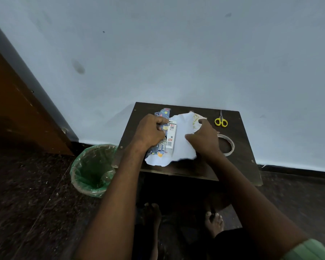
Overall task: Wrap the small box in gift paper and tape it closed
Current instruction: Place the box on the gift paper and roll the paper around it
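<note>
A small white box (pixel 171 136) with printed labels lies on the gift paper (pixel 182 145), whose white underside faces up. The paper's left flap shows its blue patterned side and is folded up against the box. My left hand (pixel 151 131) grips that flap and holds it to the box's left side. My right hand (pixel 204 140) rests on the paper's right part, with its fingers curled over the crumpled far edge. A roll of clear tape (pixel 228 145) lies just right of my right hand, partly hidden by it.
Yellow-handled scissors (pixel 221 121) lie at the far right of the small dark wooden table (pixel 240 166). A bin with a green liner (pixel 93 169) stands on the floor to the left. The wall is right behind the table. Bare feet show below.
</note>
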A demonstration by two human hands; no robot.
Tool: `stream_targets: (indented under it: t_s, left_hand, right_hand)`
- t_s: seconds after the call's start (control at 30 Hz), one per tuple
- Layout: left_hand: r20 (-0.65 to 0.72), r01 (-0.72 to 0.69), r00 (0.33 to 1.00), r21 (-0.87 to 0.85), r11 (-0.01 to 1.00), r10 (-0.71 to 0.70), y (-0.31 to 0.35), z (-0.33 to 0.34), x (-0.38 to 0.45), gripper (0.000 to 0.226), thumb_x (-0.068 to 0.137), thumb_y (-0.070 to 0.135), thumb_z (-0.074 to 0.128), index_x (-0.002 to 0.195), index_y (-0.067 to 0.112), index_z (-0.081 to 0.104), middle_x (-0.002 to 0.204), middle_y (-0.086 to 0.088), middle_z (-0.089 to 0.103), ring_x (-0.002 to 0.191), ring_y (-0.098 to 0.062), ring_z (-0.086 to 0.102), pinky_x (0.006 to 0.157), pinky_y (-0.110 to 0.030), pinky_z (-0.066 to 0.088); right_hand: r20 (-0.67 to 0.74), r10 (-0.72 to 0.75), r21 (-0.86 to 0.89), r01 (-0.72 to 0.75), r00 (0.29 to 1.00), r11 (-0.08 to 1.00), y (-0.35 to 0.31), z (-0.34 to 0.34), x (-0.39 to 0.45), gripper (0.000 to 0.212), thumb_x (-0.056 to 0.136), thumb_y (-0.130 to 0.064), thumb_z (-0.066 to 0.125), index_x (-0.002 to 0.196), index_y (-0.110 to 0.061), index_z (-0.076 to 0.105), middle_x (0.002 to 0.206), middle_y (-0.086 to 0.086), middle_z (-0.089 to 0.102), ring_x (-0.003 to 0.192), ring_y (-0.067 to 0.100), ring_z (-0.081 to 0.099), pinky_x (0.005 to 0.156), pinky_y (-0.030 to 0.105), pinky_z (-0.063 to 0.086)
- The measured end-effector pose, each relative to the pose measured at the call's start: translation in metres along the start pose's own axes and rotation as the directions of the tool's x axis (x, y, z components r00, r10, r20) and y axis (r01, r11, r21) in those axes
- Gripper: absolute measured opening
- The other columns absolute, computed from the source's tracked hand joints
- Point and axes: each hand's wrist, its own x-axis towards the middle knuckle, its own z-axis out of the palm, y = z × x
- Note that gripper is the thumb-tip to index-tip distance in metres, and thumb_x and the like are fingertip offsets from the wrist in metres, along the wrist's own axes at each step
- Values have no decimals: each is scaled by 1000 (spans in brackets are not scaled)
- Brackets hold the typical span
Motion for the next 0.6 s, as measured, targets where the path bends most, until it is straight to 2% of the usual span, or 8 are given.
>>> stream_targets:
  t_s: [0.13,0.2,0.27,0.37,0.43,0.47,0.53,0.6]
  left_hand:
    - [6,10,1000,-22,1000,-10,7,1,-2,44,89,0,79,132,11,75,78,10,64,65,1,57,62,5,38]
    - [4,19,1000,-32,999,-19,10,3,-3,44,89,3,81,131,14,76,73,16,59,62,3,57,62,4,39]
    - [-8,21,1000,-36,999,-21,10,7,-2,43,88,3,81,129,16,77,69,16,57,59,4,56,62,3,39]
    - [-21,18,1000,-40,999,-19,9,10,0,43,86,3,82,126,19,79,70,13,58,58,0,54,60,1,38]
    - [-31,6,999,-42,999,-8,6,12,3,45,85,3,83,127,19,78,80,15,62,60,-1,54,60,1,38]
    - [-35,8,999,-51,999,-10,5,12,4,46,84,3,83,127,19,78,86,14,64,61,-1,54,61,1,38]
    - [-38,16,999,-60,998,-18,4,12,4,48,83,3,84,128,19,77,98,11,68,61,1,55,64,1,40]
    - [-28,22,999,-84,996,-25,1,13,6,49,82,3,85,128,19,77,102,9,69,59,4,56,65,1,41]
  right_hand:
    - [32,122,403,-124,992,907,-7,1,2,28,77,-5,70,105,-8,71,87,4,74,74,20,71,63,34,60]
    - [88,116,508,-145,989,849,-16,4,2,20,83,5,65,98,-4,73,68,4,68,50,12,58,48,24,47]
    - [101,97,529,-135,990,838,-21,10,2,23,84,6,63,101,-5,72,64,5,65,44,10,51,46,24,42]
    - [125,39,555,-103,991,826,-26,17,0,20,84,-2,68,103,-6,72,67,6,62,49,9,50,50,23,43]
    - [163,24,574,-114,986,811,-30,19,-3,3,90,-10,68,89,-9,71,68,3,59,53,9,48,51,22,41]
    - [165,30,575,-121,986,809,-29,20,-3,12,93,-13,66,82,-11,69,68,2,58,56,10,48,52,22,41]
    - [134,61,608,-131,989,783,-27,25,-4,18,94,-15,60,79,-10,68,75,1,67,64,17,61,58,28,50]
    - [109,57,615,-113,992,780,-24,31,-7,22,93,-11,57,96,-16,79,92,2,80,88,27,77,78,41,63]
